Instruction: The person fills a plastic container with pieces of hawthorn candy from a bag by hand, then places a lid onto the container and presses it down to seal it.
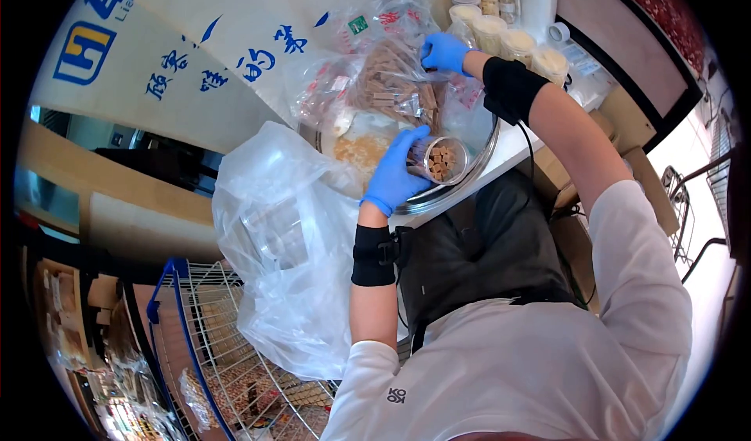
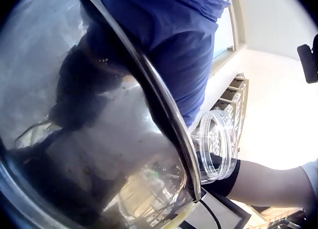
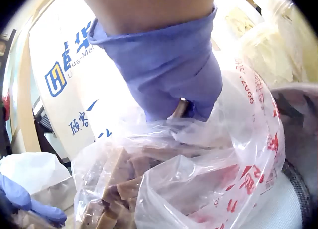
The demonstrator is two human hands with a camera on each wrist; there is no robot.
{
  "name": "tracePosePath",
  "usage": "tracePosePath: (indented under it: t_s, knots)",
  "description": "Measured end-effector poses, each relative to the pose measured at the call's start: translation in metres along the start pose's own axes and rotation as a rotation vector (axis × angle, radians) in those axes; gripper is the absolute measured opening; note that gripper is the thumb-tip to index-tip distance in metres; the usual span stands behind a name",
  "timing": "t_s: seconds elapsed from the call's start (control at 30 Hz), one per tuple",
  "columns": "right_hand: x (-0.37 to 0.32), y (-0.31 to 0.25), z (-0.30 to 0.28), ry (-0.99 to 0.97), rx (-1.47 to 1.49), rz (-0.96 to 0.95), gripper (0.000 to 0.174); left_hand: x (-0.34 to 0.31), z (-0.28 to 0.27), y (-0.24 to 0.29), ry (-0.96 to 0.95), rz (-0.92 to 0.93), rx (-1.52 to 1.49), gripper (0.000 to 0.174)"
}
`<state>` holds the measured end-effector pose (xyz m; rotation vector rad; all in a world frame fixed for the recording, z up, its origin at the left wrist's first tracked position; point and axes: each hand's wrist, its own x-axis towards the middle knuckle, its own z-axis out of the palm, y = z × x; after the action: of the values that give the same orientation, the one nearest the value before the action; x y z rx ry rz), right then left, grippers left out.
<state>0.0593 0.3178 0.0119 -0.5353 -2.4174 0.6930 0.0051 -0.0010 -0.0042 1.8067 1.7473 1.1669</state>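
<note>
My left hand [image 1: 395, 173], in a blue glove, grips a clear plastic jar [image 1: 463, 156] lying tilted with its mouth toward me. Short brown sticks [image 1: 442, 162] stand packed inside it. In the left wrist view the jar's clear rim [image 2: 228, 144] shows past the metal rim [image 2: 164, 105] of a round tray. Beyond the jar, a heap of brown sticks [image 1: 391, 81] lies in a clear bag with red print [image 3: 248, 189]. Over the bag's far right side is my gloved right hand [image 1: 446, 53]; a brown stick [image 3: 182, 108] shows between its curled fingers.
Several jars with pale contents [image 1: 516, 46] stand at the back right, near a tape roll [image 1: 558, 32]. A large white panel with blue lettering [image 1: 195, 50] leans at the left. A translucent bag [image 1: 282, 284] hangs over a wire shopping cart [image 1: 227, 316].
</note>
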Motion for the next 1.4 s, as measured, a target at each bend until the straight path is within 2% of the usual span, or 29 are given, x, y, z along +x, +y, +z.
tracePosePath:
  t_s: [0.03, 0.13, 0.2, 0.27, 0.33, 0.43, 0.47, 0.53, 0.6, 0.63, 0.77, 0.93, 1.13, 1.27, 1.4]
  knots:
    - [0.003, -0.002, -0.007, -0.124, 0.145, 0.149, 0.025, 0.001, 0.000, -0.001, -0.004, 0.004, 0.010, 0.082]
    - [0.008, -0.002, -0.020, -0.088, 0.213, 0.146, 0.025, -0.001, 0.002, -0.005, 0.015, 0.012, -0.002, 0.082]
    - [-0.001, -0.028, -0.043, -0.088, 0.081, 0.137, 0.027, -0.002, 0.003, -0.007, 0.044, 0.013, -0.032, 0.082]
    - [-0.010, -0.034, -0.058, 0.035, 0.015, -0.018, 0.029, -0.004, 0.001, -0.007, 0.035, 0.020, -0.033, 0.082]
    - [-0.042, -0.070, -0.086, 0.034, 0.171, 0.006, 0.024, -0.004, 0.001, -0.009, 0.081, -0.007, -0.084, 0.082]
    - [-0.101, -0.103, -0.099, -0.085, 0.418, 0.062, 0.018, -0.007, -0.003, -0.001, 0.064, -0.163, -0.213, 0.083]
    - [-0.122, -0.115, -0.103, -0.135, 0.446, 0.098, 0.017, -0.008, 0.001, -0.006, 0.125, -0.169, -0.256, 0.083]
    - [-0.154, -0.127, -0.093, -0.287, 0.569, 0.059, 0.019, -0.006, 0.003, -0.013, 0.062, -0.153, -0.192, 0.085]
    - [-0.172, -0.148, -0.085, -0.343, 0.216, -0.026, 0.021, -0.008, 0.005, -0.010, 0.111, -0.123, -0.109, 0.088]
    - [-0.174, -0.151, -0.078, -0.353, 0.213, -0.022, 0.021, -0.007, 0.004, -0.010, 0.089, -0.135, -0.089, 0.088]
    - [-0.179, -0.158, -0.049, -0.242, 0.140, -0.105, 0.025, -0.008, 0.003, -0.006, 0.104, -0.109, 0.066, 0.089]
    - [-0.189, -0.158, -0.025, -0.123, 0.102, -0.191, 0.030, -0.008, 0.002, -0.003, 0.109, -0.176, 0.061, 0.090]
    - [-0.195, -0.169, -0.028, -0.122, 0.093, -0.072, 0.032, -0.008, 0.002, -0.002, 0.088, -0.191, 0.058, 0.091]
    - [-0.200, -0.167, -0.028, -0.068, 0.149, -0.125, 0.033, -0.009, 0.002, -0.002, 0.089, -0.185, 0.068, 0.091]
    - [-0.209, -0.171, -0.030, -0.025, 0.241, -0.040, 0.035, -0.008, 0.004, -0.005, 0.108, -0.161, 0.093, 0.091]
